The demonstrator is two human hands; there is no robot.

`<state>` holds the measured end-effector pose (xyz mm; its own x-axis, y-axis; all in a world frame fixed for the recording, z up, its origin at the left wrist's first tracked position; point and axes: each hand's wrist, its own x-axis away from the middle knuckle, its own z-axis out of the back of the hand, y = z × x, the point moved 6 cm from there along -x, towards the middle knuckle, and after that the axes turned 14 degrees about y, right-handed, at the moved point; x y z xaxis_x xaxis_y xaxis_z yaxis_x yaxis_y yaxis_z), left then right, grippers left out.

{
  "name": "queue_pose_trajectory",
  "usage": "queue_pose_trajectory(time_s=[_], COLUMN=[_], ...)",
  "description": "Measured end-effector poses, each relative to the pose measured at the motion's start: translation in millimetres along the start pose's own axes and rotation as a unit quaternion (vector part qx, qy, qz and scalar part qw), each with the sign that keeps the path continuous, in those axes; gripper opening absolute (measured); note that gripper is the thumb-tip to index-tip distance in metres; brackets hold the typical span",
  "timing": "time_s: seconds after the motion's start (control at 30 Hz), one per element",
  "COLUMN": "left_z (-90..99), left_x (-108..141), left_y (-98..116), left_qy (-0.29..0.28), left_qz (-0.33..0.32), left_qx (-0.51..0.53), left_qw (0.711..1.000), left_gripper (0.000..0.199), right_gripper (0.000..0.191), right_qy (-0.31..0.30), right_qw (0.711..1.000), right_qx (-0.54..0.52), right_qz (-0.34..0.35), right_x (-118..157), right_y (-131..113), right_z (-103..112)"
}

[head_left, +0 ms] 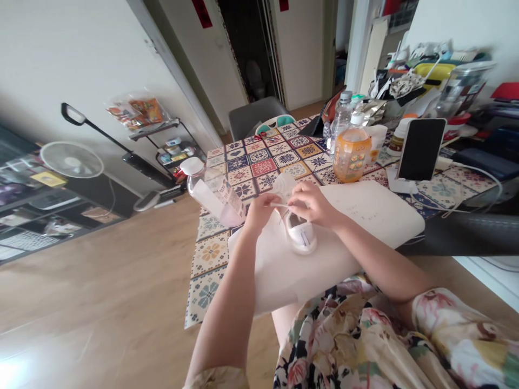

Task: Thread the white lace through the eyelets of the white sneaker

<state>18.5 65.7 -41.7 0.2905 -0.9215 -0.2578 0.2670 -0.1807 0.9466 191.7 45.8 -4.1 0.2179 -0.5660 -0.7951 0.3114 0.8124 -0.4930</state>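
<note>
A white shoe (302, 239) rests on a white sheet (279, 286), its heel toward me and its toe pointing away. Over its front, my left hand (260, 210) pinches a white shoelace (279, 205) with thumb and fingers closed. The lace runs across to my right hand (311, 204), whose fingers are also closed on it just above the shoe opening. My hands partly hide the shoe's tongue and eyelets. Beside my left hand leans a large clear bottle (231, 208) with a white cap and a label.
A patterned tablecloth (263, 156) covers the table. Beyond the sheet stand an orange-labelled jar (352, 154), a clear bottle (341, 116) and a phone (421, 148) on a stand with a cable. Red scissors (263, 136) lie farther back. A grey chair (255, 113) is at the far edge.
</note>
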Motion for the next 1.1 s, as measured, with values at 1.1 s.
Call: queue_pose_trajectory(time_s=[1.1], left_z=[-22.4], left_x=[26], left_y=[26], left_qy=[-0.171], left_qz=[-0.019], left_qx=[0.159], left_qw=[0.972], left_gripper=[0.039], right_gripper=[0.016], right_qy=[-0.067], right_qw=[0.962], right_qx=[-0.195], right_qz=[-0.178], right_x=[10], right_y=[12], right_z=[5])
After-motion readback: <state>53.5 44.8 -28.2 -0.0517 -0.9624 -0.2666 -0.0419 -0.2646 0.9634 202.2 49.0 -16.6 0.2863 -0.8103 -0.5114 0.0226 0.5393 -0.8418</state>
